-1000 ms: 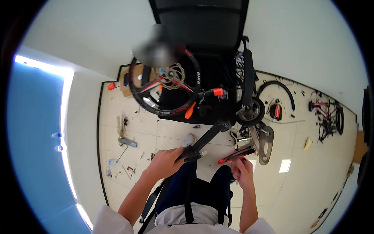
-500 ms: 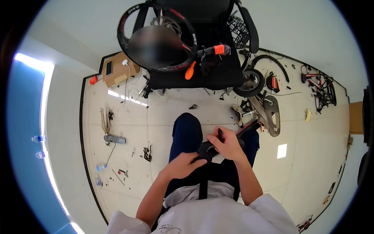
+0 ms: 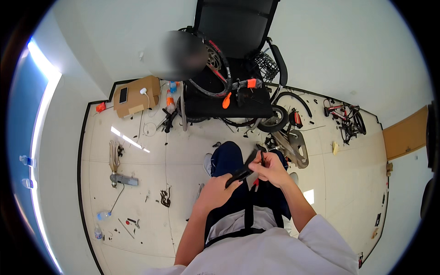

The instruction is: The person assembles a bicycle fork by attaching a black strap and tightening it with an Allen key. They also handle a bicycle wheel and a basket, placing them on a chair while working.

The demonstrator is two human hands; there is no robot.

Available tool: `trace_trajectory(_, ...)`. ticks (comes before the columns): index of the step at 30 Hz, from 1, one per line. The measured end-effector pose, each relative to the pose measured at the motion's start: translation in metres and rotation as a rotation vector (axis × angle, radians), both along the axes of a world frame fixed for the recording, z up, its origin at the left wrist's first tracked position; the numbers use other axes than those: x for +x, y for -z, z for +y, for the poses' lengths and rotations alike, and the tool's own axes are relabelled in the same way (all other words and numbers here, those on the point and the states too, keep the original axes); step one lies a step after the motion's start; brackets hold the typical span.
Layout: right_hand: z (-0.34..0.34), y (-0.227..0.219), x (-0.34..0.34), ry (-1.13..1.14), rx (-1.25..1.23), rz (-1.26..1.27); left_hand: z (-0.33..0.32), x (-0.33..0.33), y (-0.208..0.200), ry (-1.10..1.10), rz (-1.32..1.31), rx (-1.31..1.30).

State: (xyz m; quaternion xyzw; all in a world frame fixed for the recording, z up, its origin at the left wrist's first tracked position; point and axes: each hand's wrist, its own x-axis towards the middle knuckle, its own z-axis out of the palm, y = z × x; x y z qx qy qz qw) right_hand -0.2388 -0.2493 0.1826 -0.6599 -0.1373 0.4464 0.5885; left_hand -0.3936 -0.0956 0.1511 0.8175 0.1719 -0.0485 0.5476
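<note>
Above my lap I hold a long, dark, slightly curved bike part (image 3: 241, 173), its exact kind not clear. My left hand (image 3: 217, 194) grips its lower left end, thumb on top. My right hand (image 3: 271, 170) is closed at its upper right end, fingers pinched around a small black piece there. The right end of the part slants up, away from me. Just below it, a red-tipped piece (image 3: 255, 184) shows between my thighs. What lies under my fingers is hidden.
Ahead stands a black chair (image 3: 238, 110) bearing a bike wheel (image 3: 227, 68) and an orange-handled tool (image 3: 226, 101). A metal frame piece (image 3: 300, 149) lies right of my knees. A grey fork-like part (image 3: 114, 158), bottles (image 3: 104, 215), and a cardboard box (image 3: 135, 105) are on the left.
My head view has shifted, so more of the chair back shows. The dark part is now tilted more steeply, its right end raised, and the red-tipped piece has come into sight below it.
</note>
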Motion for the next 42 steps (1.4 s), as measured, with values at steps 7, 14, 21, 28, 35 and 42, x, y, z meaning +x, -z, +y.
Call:
trace_trajectory(7,-0.005,-0.017,0.012,-0.257,-0.074,-0.374,-0.002,0.009,-0.006,-0.050,-0.013,0.199)
trace_trajectory(14,-0.018,0.008,0.046,-0.538,-0.161,-0.757,-0.010,0.035,0.017,-0.058,0.036,0.295)
trace_trajectory(21,-0.025,0.037,0.071,-0.500,-0.112,-0.717,-0.031,0.056,0.036,-0.093,0.144,0.367)
trace_trajectory(28,-0.060,0.054,0.097,-0.346,-0.116,-0.681,-0.063,0.093,0.047,-0.058,0.215,0.337)
trace_trajectory(35,-0.205,0.095,0.148,0.099,-0.574,-0.629,-0.074,0.130,0.110,-0.192,0.381,0.149)
trace_trajectory(42,-0.401,0.157,0.023,-0.342,-1.198,0.300,-0.113,0.153,0.226,0.050,0.692,0.268)
